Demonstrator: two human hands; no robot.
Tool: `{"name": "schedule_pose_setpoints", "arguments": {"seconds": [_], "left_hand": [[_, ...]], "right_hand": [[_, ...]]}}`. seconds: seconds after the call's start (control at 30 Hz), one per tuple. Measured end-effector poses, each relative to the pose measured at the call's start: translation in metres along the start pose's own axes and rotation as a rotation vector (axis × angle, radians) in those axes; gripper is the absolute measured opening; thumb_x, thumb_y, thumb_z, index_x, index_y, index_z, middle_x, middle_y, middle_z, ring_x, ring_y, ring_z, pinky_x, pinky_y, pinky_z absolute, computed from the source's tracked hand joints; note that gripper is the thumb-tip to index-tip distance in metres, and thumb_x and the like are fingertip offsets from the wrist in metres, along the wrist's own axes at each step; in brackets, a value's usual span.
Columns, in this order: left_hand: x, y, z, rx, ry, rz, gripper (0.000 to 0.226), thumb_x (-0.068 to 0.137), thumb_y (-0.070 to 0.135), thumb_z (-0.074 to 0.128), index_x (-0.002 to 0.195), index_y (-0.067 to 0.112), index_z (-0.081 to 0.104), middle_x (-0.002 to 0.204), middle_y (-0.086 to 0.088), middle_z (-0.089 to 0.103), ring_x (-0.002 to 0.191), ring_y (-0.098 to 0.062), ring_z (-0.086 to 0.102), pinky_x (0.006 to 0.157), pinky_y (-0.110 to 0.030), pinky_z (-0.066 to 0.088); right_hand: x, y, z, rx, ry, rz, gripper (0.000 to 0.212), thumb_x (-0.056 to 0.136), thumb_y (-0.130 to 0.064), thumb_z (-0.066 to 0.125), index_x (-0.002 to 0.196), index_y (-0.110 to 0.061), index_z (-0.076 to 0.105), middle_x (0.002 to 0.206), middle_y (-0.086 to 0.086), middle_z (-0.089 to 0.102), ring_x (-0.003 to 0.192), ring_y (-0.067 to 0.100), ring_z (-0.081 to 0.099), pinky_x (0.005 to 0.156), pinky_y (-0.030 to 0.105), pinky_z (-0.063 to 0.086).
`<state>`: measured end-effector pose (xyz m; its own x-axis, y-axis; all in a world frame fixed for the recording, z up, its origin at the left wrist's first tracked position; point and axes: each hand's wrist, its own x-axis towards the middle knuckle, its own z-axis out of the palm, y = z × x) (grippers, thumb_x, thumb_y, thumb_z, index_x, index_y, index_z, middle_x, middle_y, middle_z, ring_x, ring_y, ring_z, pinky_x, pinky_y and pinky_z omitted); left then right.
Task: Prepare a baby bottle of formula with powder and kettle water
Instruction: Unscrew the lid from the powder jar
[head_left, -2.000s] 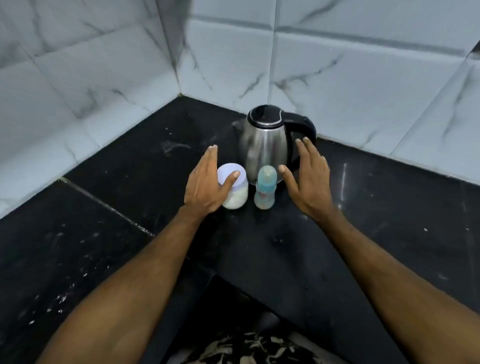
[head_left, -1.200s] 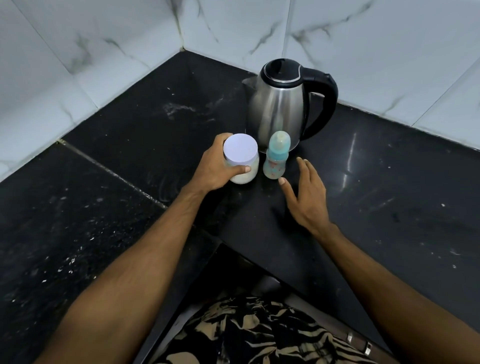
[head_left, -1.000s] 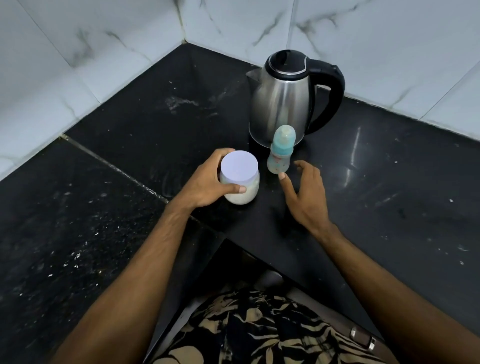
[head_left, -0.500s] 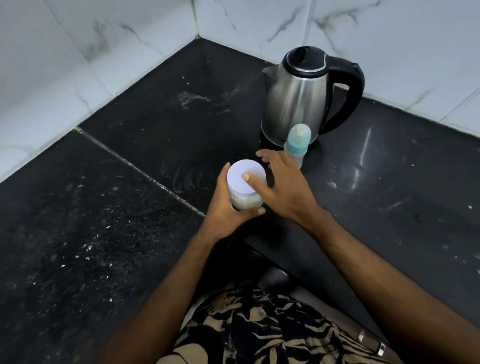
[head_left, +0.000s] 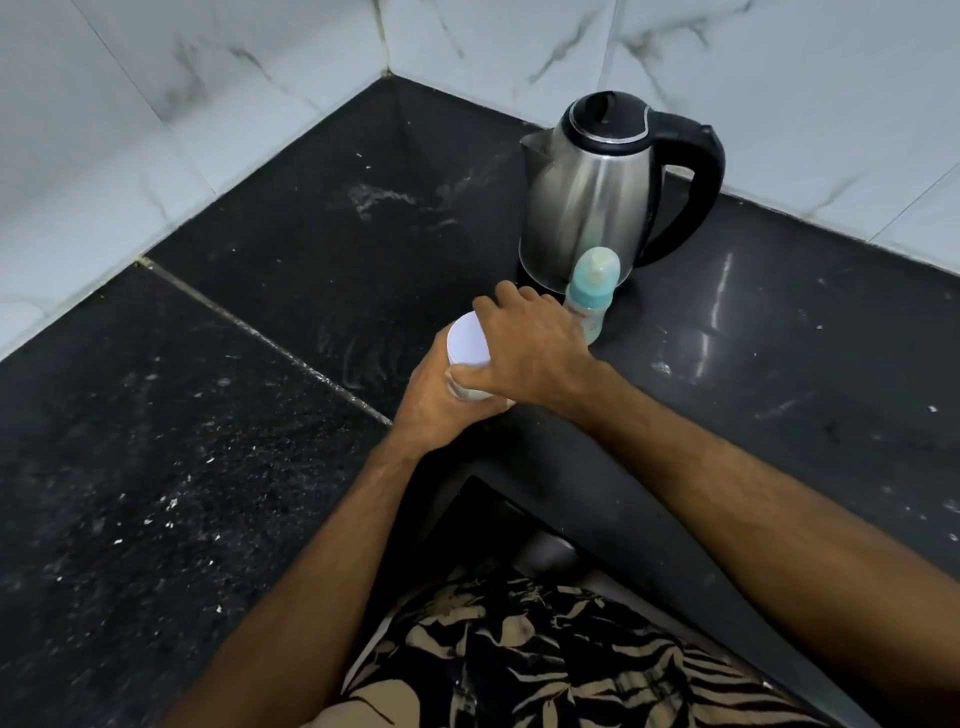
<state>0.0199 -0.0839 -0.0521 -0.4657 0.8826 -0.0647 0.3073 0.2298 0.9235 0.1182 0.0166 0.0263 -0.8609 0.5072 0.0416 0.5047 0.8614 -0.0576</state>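
A small powder jar (head_left: 466, 347) with a white lid is held just above the black counter's inner corner. My left hand (head_left: 435, 402) is wrapped around its body from below and the left. My right hand (head_left: 530, 351) lies over the lid, fingers curled around its rim, hiding most of the jar. Behind and to the right stands the baby bottle (head_left: 589, 293), upright, with a teal collar and clear cap. A steel kettle (head_left: 597, 187) with a black lid and handle stands right behind the bottle, its spout facing left.
The black stone counter (head_left: 234, 395) is L-shaped, speckled with white crumbs on its left part, with a seam running across it. White marble tile walls (head_left: 156, 104) close the corner behind. The counter's front edge lies just below my hands.
My left hand lifted the jar from beside the bottle and brought it toward me. My right hand came from the counter onto the lid and now covers it.
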Motion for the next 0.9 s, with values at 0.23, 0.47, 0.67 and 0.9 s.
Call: {"name": "schedule_pose_setpoints", "arguments": {"seconds": [0.23, 0.47, 0.67, 0.9], "left_hand": [[0.002, 0.003, -0.001, 0.042, -0.006, -0.021, 0.102, 0.055, 0.04, 0.092, 0.142, 0.032, 0.04, 0.127, 0.017, 0.059, 0.114, 0.002, 0.056, 0.088, -0.011, 0.043], [0.009, -0.002, -0.009, 0.07, -0.078, -0.06, 0.091, 0.06, 0.023, 0.096, 0.136, 0.031, 0.047, 0.123, 0.021, 0.058, 0.106, 0.012, 0.055, 0.086, -0.007, 0.043], [0.013, -0.003, -0.018, 0.091, -0.186, -0.03, 0.092, 0.061, 0.022, 0.095, 0.134, 0.038, 0.04, 0.122, 0.024, 0.058, 0.11, 0.02, 0.051, 0.085, -0.003, 0.042], [0.014, -0.004, -0.018, 0.066, -0.202, -0.021, 0.101, 0.063, 0.021, 0.094, 0.142, 0.039, 0.035, 0.131, 0.02, 0.057, 0.12, 0.007, 0.053, 0.092, -0.01, 0.044]], "right_hand": [[0.01, 0.014, 0.005, 0.039, -0.029, -0.127, 0.065, 0.081, -0.067, 0.06, 0.117, -0.013, 0.057, 0.111, 0.004, 0.056, 0.084, 0.015, 0.042, 0.075, 0.029, 0.033], [0.012, 0.027, -0.006, 0.138, -0.172, -0.287, 0.069, 0.079, -0.06, 0.067, 0.134, -0.022, 0.05, 0.117, -0.003, 0.05, 0.097, 0.012, 0.04, 0.091, 0.032, 0.041], [0.009, 0.028, -0.014, 0.232, -0.268, -0.274, 0.087, 0.077, -0.052, 0.071, 0.151, -0.029, 0.031, 0.145, -0.005, 0.04, 0.127, 0.017, 0.042, 0.103, 0.033, 0.04], [0.002, 0.015, -0.011, 0.064, -0.116, -0.092, 0.074, 0.082, -0.066, 0.06, 0.139, -0.021, 0.046, 0.127, 0.003, 0.052, 0.114, 0.023, 0.053, 0.092, 0.037, 0.046]]}}
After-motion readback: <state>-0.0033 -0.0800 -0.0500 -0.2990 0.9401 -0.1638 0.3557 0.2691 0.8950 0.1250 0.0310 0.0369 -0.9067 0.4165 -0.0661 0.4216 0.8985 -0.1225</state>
